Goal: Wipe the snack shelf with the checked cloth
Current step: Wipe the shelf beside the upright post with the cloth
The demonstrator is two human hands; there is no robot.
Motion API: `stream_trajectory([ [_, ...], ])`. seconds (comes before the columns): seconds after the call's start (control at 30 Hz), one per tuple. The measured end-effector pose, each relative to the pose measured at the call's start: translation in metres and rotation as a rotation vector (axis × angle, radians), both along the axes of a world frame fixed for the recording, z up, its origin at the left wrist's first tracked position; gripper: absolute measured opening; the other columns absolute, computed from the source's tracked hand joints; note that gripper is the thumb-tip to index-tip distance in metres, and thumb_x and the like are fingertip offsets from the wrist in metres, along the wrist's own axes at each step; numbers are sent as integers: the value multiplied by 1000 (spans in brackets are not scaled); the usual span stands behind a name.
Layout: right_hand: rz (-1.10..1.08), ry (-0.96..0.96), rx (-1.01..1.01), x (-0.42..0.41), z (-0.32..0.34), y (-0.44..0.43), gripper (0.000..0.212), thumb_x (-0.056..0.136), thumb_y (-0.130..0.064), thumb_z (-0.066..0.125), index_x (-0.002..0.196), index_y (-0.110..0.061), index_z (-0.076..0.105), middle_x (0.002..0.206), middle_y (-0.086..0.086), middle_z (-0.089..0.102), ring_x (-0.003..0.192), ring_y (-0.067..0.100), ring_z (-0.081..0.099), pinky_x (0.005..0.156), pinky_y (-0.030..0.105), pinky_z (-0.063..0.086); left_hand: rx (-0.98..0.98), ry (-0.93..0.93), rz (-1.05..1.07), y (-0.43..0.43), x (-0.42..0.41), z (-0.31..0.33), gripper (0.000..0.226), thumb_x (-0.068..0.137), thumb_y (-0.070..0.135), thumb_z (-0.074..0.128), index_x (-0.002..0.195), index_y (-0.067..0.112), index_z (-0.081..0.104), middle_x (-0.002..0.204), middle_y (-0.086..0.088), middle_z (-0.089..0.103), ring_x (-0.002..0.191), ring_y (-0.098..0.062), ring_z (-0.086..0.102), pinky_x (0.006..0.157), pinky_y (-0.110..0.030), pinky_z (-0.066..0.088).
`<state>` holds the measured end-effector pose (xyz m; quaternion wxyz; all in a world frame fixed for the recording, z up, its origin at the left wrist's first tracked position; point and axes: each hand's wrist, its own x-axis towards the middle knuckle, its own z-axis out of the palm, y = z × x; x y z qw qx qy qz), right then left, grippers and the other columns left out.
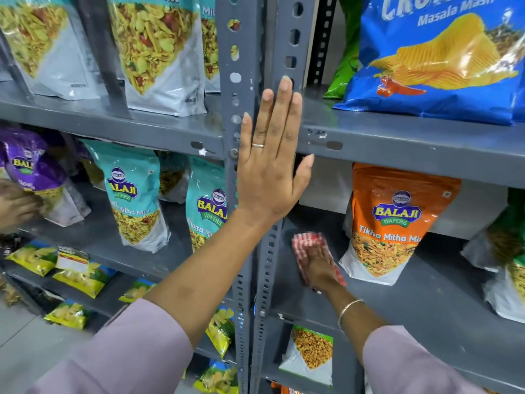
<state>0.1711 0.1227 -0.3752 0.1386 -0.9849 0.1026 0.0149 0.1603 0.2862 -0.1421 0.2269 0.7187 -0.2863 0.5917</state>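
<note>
The checked cloth (pixel 311 253) is pressed flat on the snack shelf (pixel 412 302), beside the orange packet (pixel 389 223), under the right hand (pixel 318 268), fingers spread. The left hand (pixel 271 166) is laid open on the upright (pixel 247 66). Soft, light and easily bunched, the cloth is best held under the palm.

Shelf (pixel 397 282): grey painted metal, matt, paint chipped at front edge. Perforated upright (pixel 241 66): same painted metal, scuffed. Checked cloth (pixel 308 243): red-and-white woven fabric, soft. Orange snack pouch (pixel 397 217): glossy plastic film. Blue chips bag (pixel 443 58): glossy, crinkled plastic
</note>
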Motion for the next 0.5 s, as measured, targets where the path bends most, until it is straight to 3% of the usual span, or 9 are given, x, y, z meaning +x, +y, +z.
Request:
stream_trajectory([
  [0.07, 145, 19, -84, 17, -1, 5, 58, 95, -18, 35, 148, -3, 16, 156, 23, 15, 144, 43, 12, 118, 49, -2, -1, 4, 2, 0, 0, 0, 59, 92, 36, 30, 139, 2, 23, 145, -21, 37, 140, -19, 11, 115, -42, 10],
  [0.13, 353, 155, -155, 26, -6, 5, 61, 82, -22, 37, 139, 1, 39, 141, 30, 43, 128, 52, 41, 114, 55, 7, 0, 8, 0, 0, 1, 0, 58, 93, 37, 29, 140, 2, 23, 145, -20, 36, 142, -20, 11, 115, -41, 9],
  [0.17, 401, 126, -230, 38, -11, -7, 63, 78, -25, 36, 134, 1, 46, 136, 28, 50, 123, 51, 47, 114, 52, 6, -1, 10, 0, 0, 1, 0, 58, 93, 37, 27, 140, 3, 23, 145, -19, 36, 142, -20, 8, 115, -41, 9],
  [0.2, 411, 45, -315, 45, -11, -18, 65, 78, -24, 38, 138, -1, 40, 143, 26, 43, 130, 48, 40, 114, 49, -1, -3, 11, 0, 0, 2, -1, 58, 93, 38, 26, 140, 3, 22, 146, -19, 35, 142, -19, 5, 116, -41, 8],
  [0.27, 168, 39, -240, 51, 3, -30, 76, 84, -21, 43, 150, -12, 7, 159, 16, 4, 146, 39, 3, 119, 45, -11, -5, 10, 0, 0, 2, -1, 58, 94, 39, 25, 140, 4, 23, 146, -18, 35, 140, -18, 1, 116, -41, 8],
  [0.33, -22, 28, -171, 59, 11, -30, 83, 86, -27, 44, 150, -18, -8, 159, 10, -12, 146, 34, -11, 120, 50, -6, 1, 5, 15, 0, 2, -1, 58, 93, 38, 26, 140, 4, 23, 145, -18, 35, 140, -18, 2, 116, -41, 9],
  [0.43, 314, 16, -281, 76, -2, -33, 69, 89, -26, 30, 149, -13, -2, 158, 17, 5, 144, 43, -2, 118, 57, 3, 11, 12, 11, 0, 1, -1, 59, 91, 37, 31, 140, 4, 23, 145, -17, 35, 140, -19, 3, 116, -41, 9],
  [0.5, 304, 18, -281, 88, 5, -37, 67, 91, -28, 30, 149, -12, 1, 157, 17, 17, 143, 42, 12, 119, 54, 8, 12, 5, 30, 1, 1, 1, 60, 90, 37, 32, 140, 4, 24, 145, -17, 35, 139, -18, 3, 115, -42, 9],
])
